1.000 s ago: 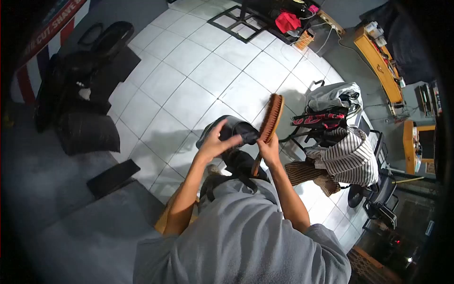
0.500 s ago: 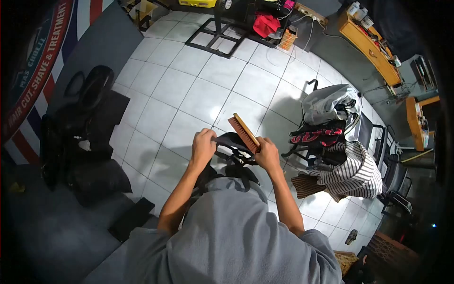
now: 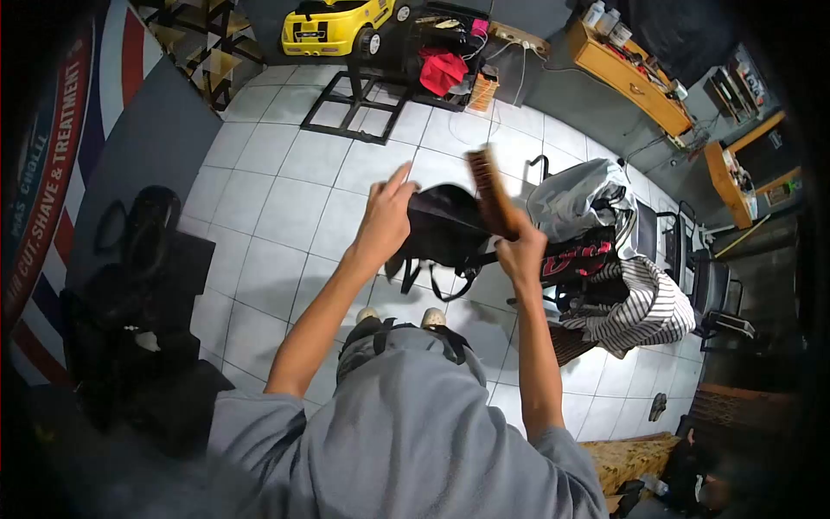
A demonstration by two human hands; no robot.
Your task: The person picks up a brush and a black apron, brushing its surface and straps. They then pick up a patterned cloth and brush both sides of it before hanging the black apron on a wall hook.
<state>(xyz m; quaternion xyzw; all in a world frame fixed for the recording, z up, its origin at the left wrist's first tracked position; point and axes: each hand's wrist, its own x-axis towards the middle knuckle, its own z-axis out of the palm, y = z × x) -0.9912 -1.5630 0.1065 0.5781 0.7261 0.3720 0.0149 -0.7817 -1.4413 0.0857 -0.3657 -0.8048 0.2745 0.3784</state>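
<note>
Grey shirt [image 3: 432, 415]: nearest, filling the lower middle of the frame, with both forearms reaching forward from it.
Left hand [image 3: 385, 223]: clasping the upper left edge of the black item, index finger raised clear; this probably keeps that side up.
Right hand [image 3: 522, 251]: fingers closed round the brush's handle; whether it also grips the black item's right edge I can't tell, as the brush and knuckles cover that spot.
Brush [image 3: 493, 192]: right of centre, tilted, bristles towards the left; taking it by the handle presumably leaves the bristles free. It is blurred.
Black item [image 3: 445, 227]: centre of the frame, between the hands and off the floor, its straps [image 3: 443, 285] drooping below, likely by their own weight.
Shoes [image 3: 433, 318]: below the straps, on the tiled floor [image 3: 259, 203].
Striped cloth [image 3: 653, 303]: right of the frame, heaped with other fabric over a seat, which seems to serve as a rack.
Metal frame [image 3: 344, 132]: upper middle, flat on the tiles.
Yellow toy car [image 3: 333, 33]: farthest, at the top.
</note>
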